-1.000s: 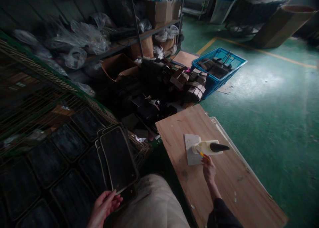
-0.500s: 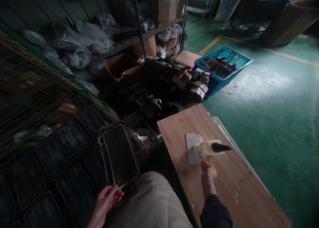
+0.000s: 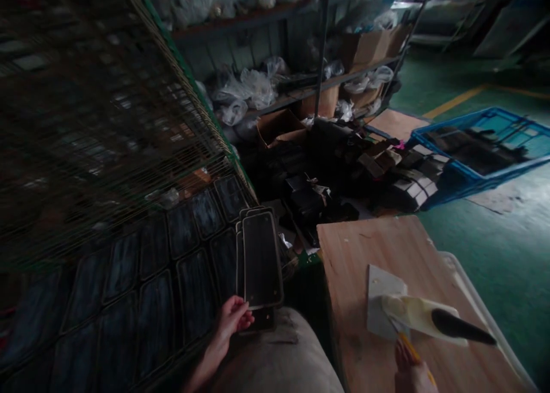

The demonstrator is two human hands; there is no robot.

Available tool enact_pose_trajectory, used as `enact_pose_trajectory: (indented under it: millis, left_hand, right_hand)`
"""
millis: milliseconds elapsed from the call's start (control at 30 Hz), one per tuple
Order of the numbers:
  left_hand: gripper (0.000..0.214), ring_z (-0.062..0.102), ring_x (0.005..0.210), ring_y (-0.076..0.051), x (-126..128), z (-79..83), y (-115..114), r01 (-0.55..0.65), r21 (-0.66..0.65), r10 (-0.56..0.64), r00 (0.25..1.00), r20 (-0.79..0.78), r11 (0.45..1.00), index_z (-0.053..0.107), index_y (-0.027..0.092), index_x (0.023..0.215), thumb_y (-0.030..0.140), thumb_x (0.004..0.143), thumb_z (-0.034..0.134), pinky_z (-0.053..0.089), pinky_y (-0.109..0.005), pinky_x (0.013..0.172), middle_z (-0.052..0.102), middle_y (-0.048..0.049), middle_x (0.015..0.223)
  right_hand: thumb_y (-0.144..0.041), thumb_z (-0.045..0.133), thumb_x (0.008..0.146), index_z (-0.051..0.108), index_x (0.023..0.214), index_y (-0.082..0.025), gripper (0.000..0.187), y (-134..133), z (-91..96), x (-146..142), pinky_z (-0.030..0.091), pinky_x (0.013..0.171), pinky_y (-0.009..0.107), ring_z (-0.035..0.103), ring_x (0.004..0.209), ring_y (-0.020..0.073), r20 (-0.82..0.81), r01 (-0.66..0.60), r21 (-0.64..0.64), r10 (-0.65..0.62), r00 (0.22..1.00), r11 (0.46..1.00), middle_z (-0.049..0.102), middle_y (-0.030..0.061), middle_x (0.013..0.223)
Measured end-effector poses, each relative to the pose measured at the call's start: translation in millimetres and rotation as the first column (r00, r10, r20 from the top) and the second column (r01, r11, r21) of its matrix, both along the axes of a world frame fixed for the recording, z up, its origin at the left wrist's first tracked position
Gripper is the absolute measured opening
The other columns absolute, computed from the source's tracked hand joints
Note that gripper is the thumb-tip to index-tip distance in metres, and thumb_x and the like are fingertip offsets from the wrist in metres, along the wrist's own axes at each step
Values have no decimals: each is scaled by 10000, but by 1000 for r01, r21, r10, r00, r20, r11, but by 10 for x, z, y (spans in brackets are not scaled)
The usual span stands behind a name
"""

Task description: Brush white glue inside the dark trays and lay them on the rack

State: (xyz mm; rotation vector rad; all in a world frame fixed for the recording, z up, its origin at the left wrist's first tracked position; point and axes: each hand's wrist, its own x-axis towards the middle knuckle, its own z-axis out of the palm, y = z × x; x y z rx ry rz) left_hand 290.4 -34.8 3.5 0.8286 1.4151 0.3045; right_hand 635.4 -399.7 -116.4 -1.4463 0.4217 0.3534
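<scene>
Checker: Head view, lower centre first. Location and grip of left hand [image 3: 234, 322]?

Operator: Lower centre of frame, just above pale trouser knee [image 3: 279, 364]. Thumb and fingers narrowed to a pinch on the bottom edge of stack of dark panels [image 3: 261, 258]. Long side of stack pointing up the frame. Front panel with a light rim and rounded corners, further panels offset slightly behind it.

Checker: Surroundings of stack?

Operator: Left and lower left: rows of similar dark panels [image 3: 141, 290], flat, side by side. Upper left: wire rack [image 3: 107, 124], slanted across the frame, green along its edge.

Checker: Lower right next. Right hand [image 3: 412, 374]?

Operator: Bottom edge of frame, right of centre, mostly cut off. Visible fingers closed around yellow-handled tool [image 3: 407, 347]. Far end of tool against the base of cream bottle [image 3: 419, 315]. Cannot tell the kind of tip.

Checker: Bottle position?

Operator: On its side, black nozzle [image 3: 462, 328] toward the right edge of frame. Base over white tile [image 3: 380, 293]. Both on wooden board [image 3: 378, 247].

Checker: Background?

Operator: Right, above centre: blue crate [image 3: 481, 152] on green floor [image 3: 494, 232], dark parts inside. Centre: cardboard box [image 3: 279, 126], open. Top centre: shelf with plastic bags [image 3: 253, 89].
</scene>
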Motion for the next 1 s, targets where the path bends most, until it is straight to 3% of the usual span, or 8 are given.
enact_pose_trajectory:
  millis: [100, 233, 333, 400, 533, 667, 800, 1000]
  left_hand:
    - [622, 719, 533, -196, -54, -80, 14, 24, -26, -23, 999, 39, 999, 497, 200, 774, 569, 502, 918, 530, -218, 471, 697, -8, 584]
    - [634, 748, 601, -219, -117, -125, 30, 9, -7, -8, 992, 127, 1000, 453, 219, 801, 619, 542, 872, 550, -239, 505, 696, 7, 609]
    - [663, 757, 612, -242, -143, -164, 52, -43, -30, 47, 984, 174, 999, 401, 237, 813, 619, 535, 866, 562, -262, 516, 660, 43, 602]
    - [667, 760, 615, -253, -160, -210, 68, -36, -67, 49, 977, 207, 997, 364, 245, 804, 617, 550, 856, 562, -266, 520, 656, 36, 592]
    - [653, 768, 637, -258, -202, -289, 56, -25, -93, 53, 950, 307, 995, 349, 247, 801, 608, 577, 845, 584, -286, 554, 686, 16, 646]
    - [645, 765, 616, -257, -208, -255, 8, -77, -59, 93, 935, 343, 995, 373, 242, 801, 623, 577, 842, 584, -280, 531, 671, 35, 653]
    - [636, 764, 609, -255, -193, -184, -1, -102, -51, 113, 928, 354, 993, 389, 237, 798, 647, 584, 826, 591, -282, 527, 656, 44, 639]
    - [662, 754, 581, -247, -205, -180, 14, -133, -78, 153, 916, 371, 988, 385, 239, 807, 658, 556, 831, 586, -285, 515, 629, 59, 637]
  right_hand:
    - [-524, 635, 614, 640, 764, -202, 355, 443, 423, -159, 639, 562, 564, 720, 614, 358, 10, 76, 1, -76, 997, 997, 699, 146, 713]
    - [-562, 769, 747, 677, 1045, -135, 529, 1543, 1229, -412, 665, 708, 431, 758, 760, 283, 125, -203, 3, 201, 972, 979, 759, 115, 866]
    - [-546, 674, 879, 659, 1184, -153, 498, 2387, 1726, -634, 648, 720, 370, 756, 781, 246, 326, -565, -70, 555, 765, 822, 764, 91, 909]
    - [-527, 607, 925, 679, 1171, -173, 437, 2847, 1919, -759, 630, 683, 337, 750, 769, 239, 447, -696, -232, 710, 544, 679, 762, 83, 890]
    - [-408, 494, 997, 689, 1207, -222, 342, 3505, 2056, -865, 599, 763, 312, 735, 932, 233, 490, -682, -631, 871, 18, 369, 745, 97, 1103]
    - [-325, 409, 1034, 663, 1254, -231, 349, 3934, 2112, -833, 573, 758, 302, 717, 888, 212, 407, -529, -820, 873, -269, 219, 725, 91, 1114]
    - [-283, 380, 1039, 641, 1285, -225, 363, 4205, 2147, -808, 562, 766, 315, 702, 878, 223, 310, -418, -899, 866, -393, 133, 709, 97, 1095]
    - [-276, 392, 1035, 651, 1270, -212, 355, 4101, 2053, -903, 516, 644, 273, 694, 808, 209, 214, -377, -925, 885, -413, 48, 708, 92, 1052]
